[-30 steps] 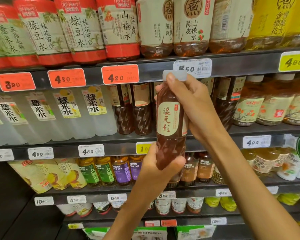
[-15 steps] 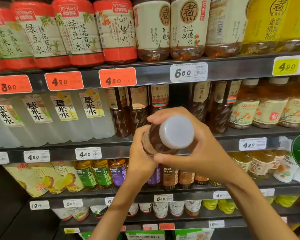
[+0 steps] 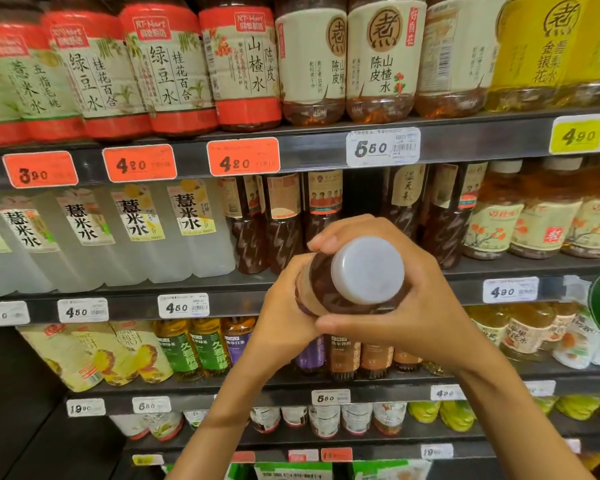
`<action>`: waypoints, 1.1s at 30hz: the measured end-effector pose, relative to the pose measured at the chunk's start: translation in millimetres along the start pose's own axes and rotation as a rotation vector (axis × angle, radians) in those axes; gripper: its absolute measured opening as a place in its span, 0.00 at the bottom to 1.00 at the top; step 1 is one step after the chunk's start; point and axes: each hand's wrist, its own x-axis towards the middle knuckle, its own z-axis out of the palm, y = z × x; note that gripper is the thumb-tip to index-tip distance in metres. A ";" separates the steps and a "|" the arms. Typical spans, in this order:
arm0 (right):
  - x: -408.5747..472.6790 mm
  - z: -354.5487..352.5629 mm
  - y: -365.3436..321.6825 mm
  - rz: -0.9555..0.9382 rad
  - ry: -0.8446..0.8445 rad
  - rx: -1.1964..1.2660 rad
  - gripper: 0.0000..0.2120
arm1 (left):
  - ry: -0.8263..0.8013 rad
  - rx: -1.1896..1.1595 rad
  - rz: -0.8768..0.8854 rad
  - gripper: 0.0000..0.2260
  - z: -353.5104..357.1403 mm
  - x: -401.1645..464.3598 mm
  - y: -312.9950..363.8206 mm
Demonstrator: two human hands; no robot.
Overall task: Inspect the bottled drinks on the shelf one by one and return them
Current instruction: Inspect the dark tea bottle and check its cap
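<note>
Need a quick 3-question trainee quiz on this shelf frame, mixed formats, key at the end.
1. True or false: the brown bottle is tipped so its white cap faces the camera.
2. How is the bottle held? A) left hand only B) both hands C) right hand only
3. Fill in: the white price tag on the shelf edge above the hands reads ___.

Key: 1 true; 2 B; 3 5.50
</note>
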 end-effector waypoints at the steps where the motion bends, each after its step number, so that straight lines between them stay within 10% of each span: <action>1: 1.7 -0.3 1.5 0.004 0.029 0.013 0.25 | -0.041 0.010 -0.002 0.28 -1.5 -0.3 -5.4; 12: 37.8 -9.4 26.4 0.189 -0.032 0.694 0.18 | -0.374 -0.041 -0.094 0.19 -0.8 -16.6 -2.8; 22: 51.7 -10.7 26.1 0.490 0.510 0.395 0.06 | -0.122 -0.323 -0.157 0.18 26.0 -30.0 -4.7; 26: 54.1 -22.5 26.9 0.643 0.368 0.440 0.09 | -0.108 -0.379 -0.241 0.10 27.5 -31.1 -0.5; 33: 41.7 -23.1 35.6 0.617 0.278 1.117 0.17 | -0.492 -0.865 -0.386 0.28 15.4 -32.4 1.1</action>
